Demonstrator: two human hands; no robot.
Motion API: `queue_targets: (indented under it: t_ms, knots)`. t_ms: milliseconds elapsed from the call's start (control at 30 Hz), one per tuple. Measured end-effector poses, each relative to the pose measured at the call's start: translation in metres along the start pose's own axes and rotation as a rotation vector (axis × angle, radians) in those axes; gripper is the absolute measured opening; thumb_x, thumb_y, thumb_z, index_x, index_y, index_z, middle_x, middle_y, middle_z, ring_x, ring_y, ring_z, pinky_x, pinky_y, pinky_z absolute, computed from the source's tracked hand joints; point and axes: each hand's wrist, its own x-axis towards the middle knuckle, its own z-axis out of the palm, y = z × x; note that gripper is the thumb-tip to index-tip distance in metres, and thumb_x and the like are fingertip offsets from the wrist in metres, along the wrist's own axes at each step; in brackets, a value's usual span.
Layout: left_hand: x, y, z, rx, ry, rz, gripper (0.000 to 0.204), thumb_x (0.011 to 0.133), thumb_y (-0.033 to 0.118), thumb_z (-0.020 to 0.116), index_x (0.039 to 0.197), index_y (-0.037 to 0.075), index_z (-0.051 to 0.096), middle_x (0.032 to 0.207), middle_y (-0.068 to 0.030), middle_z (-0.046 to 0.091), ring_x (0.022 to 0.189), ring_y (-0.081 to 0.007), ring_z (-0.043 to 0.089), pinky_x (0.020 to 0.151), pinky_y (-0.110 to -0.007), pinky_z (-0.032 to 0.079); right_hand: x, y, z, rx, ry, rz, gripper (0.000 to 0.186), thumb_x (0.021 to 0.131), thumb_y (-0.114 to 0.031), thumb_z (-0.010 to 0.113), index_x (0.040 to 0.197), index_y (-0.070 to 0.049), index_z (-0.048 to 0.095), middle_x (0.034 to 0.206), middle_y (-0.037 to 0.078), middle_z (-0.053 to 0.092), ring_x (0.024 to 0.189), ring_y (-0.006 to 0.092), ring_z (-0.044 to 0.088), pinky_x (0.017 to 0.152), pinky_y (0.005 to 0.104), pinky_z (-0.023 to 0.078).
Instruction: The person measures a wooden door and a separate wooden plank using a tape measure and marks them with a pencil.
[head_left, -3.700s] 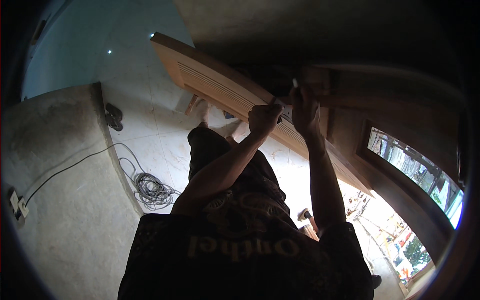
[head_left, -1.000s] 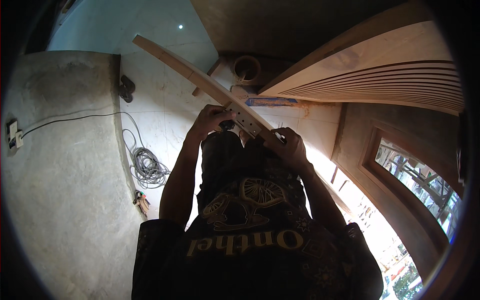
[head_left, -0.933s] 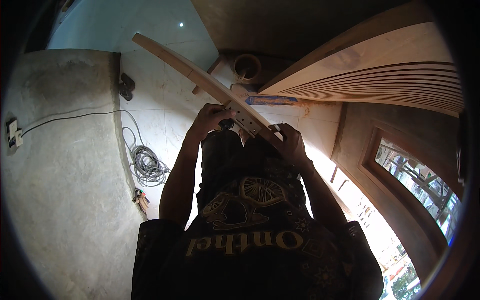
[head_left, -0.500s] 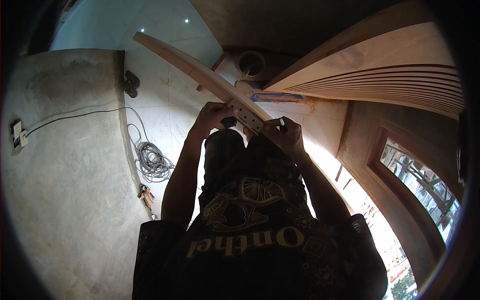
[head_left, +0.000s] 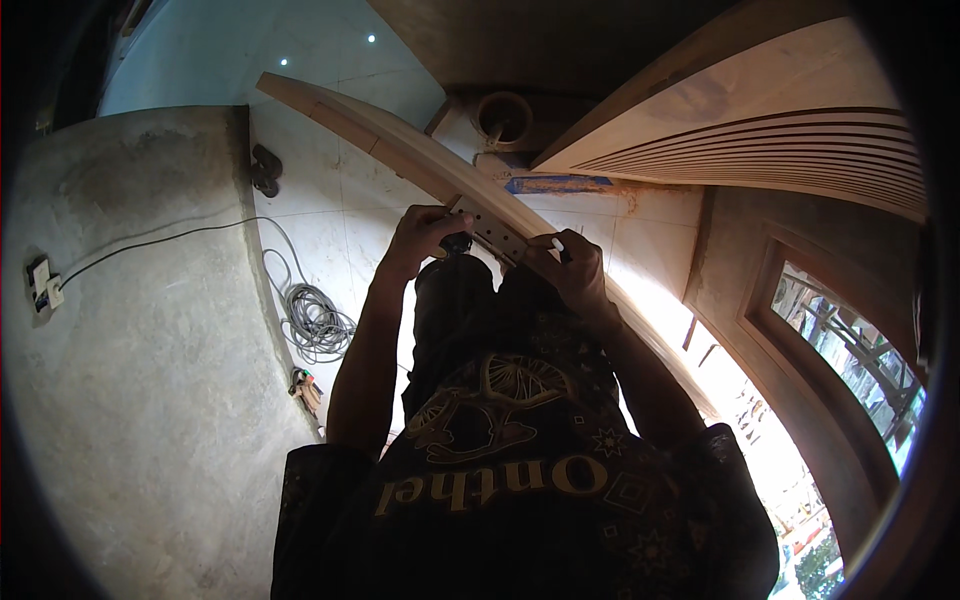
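A long wooden door or panel (head_left: 410, 152) stands on its edge, running from the far left toward the near right past my knees. Against its narrow edge lies a flat metal hinge (head_left: 489, 230) with several screw holes. My left hand (head_left: 418, 240) pinches the hinge's left end, thumb on the plate. At the other end, my right hand (head_left: 575, 272) has its fingertips at the hinge, and a dark pen with a white tip (head_left: 557, 244) sticks out between its fingers. A dark object (head_left: 457, 243), partly hidden, shows below my left fingers.
Coiled grey cable (head_left: 316, 322) lies on the tiled floor, linked to a wall socket (head_left: 44, 284) on the left. Sandals (head_left: 265, 170) rest by that wall. A bucket (head_left: 503, 118) stands ahead. Slatted wooden panel (head_left: 740, 140) leans at right, near a window (head_left: 845, 340).
The view has shifted slightly, and the panel's far end appears a little lower and further left. Both hands keep almost the same place at the hinge.
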Motion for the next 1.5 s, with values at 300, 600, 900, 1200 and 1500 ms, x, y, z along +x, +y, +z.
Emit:
queue_targets:
  t_ms: [300,600,900,1200,1500]
  knots:
    - [-0.003,0.002,0.005,-0.03,0.031,-0.001,0.033,0.091,0.032,0.081,0.093,-0.001,0.08,0.077,-0.0042,0.073,0.071,-0.0105,0.066,0.069,-0.028,0.05,-0.001,0.002,0.002,0.012,0.002,0.065,0.026,0.081,-0.012,0.089,0.103,-0.002,0.079,0.086,0.015,0.074,0.079,0.0264,0.074,0.071,0.0383,0.056]
    - [-0.004,0.005,0.006,-0.049,0.039,-0.01,0.034,0.09,0.031,0.082,0.095,-0.003,0.079,0.079,-0.0067,0.074,0.071,-0.0126,0.069,0.067,-0.028,0.052,0.0,0.001,0.005,-0.06,0.024,-0.005,0.025,0.081,-0.014,0.089,0.102,-0.004,0.079,0.083,0.015,0.072,0.075,0.0282,0.073,0.067,0.0391,0.055]
    - [-0.003,0.002,0.008,-0.065,0.035,0.003,0.037,0.09,0.032,0.083,0.096,-0.005,0.079,0.08,-0.0079,0.074,0.07,-0.0139,0.07,0.067,-0.029,0.054,0.0,0.002,0.004,-0.039,0.023,-0.002,0.024,0.083,-0.015,0.088,0.102,-0.005,0.079,0.086,0.015,0.073,0.077,0.0291,0.074,0.07,0.0396,0.056]
    - [0.0,-0.008,0.013,-0.021,0.094,-0.037,0.042,0.087,0.035,0.087,0.094,-0.005,0.076,0.081,-0.0083,0.074,0.071,-0.0129,0.069,0.068,-0.028,0.053,0.0,0.0,0.005,-0.041,0.016,-0.003,0.024,0.083,-0.015,0.088,0.103,-0.005,0.079,0.087,0.015,0.074,0.079,0.0294,0.075,0.07,0.0394,0.056]
    - [-0.006,0.004,0.019,-0.058,0.122,-0.085,0.041,0.086,0.036,0.088,0.087,-0.002,0.074,0.077,-0.0051,0.07,0.065,-0.0112,0.064,0.064,-0.027,0.05,-0.001,0.009,0.006,-0.085,0.013,-0.09,0.025,0.083,-0.015,0.088,0.104,-0.005,0.078,0.087,0.016,0.073,0.077,0.0294,0.073,0.067,0.0398,0.055]
